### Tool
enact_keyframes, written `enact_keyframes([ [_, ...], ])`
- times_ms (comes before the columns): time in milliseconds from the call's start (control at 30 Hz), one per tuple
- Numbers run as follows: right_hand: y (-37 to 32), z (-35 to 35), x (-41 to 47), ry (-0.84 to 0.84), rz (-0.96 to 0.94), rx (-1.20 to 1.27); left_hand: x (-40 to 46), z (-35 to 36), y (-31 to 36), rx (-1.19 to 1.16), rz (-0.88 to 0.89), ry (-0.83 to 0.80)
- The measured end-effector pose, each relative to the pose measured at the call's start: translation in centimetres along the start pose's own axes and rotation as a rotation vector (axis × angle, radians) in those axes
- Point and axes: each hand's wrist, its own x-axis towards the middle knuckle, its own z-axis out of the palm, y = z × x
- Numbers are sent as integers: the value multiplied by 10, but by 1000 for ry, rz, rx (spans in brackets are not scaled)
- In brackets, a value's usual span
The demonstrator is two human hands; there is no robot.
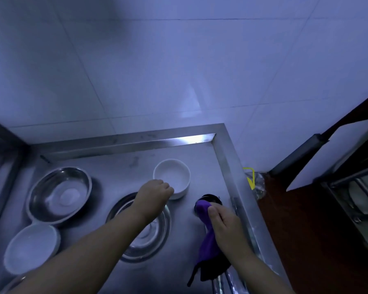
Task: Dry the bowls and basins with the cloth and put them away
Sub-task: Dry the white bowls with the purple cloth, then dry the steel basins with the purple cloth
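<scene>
Your left hand (pixel 157 190) grips the rim of the round white ceramic bowl (pixel 172 178), and your right hand (pixel 222 222) holds the purple cloth (pixel 206 238)

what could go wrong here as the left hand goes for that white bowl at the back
1. The left hand pinches only the near rim of the white bowl; if wet, it may slip.
2. The left forearm crosses over the steel basin and could knock it.
3. The purple cloth in the right hand dangles and could snag.
</scene>
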Motion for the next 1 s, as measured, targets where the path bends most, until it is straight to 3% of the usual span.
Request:
enact_keyframes([
  [300,-3,10,-4,-21,-13,18,-5,4,-2,9,4,83],
  [600,-27,27,-19,-7,-84,-43,-55,-15,-14,-120,-51,316],
  [800,-71,61,-32,-67,-106,-104,-161,-30,-56,-181,-234,363],
  [1000,-115,125,-52,-126,-194,-196,-275,-7,-120,-242,-622,263],
])
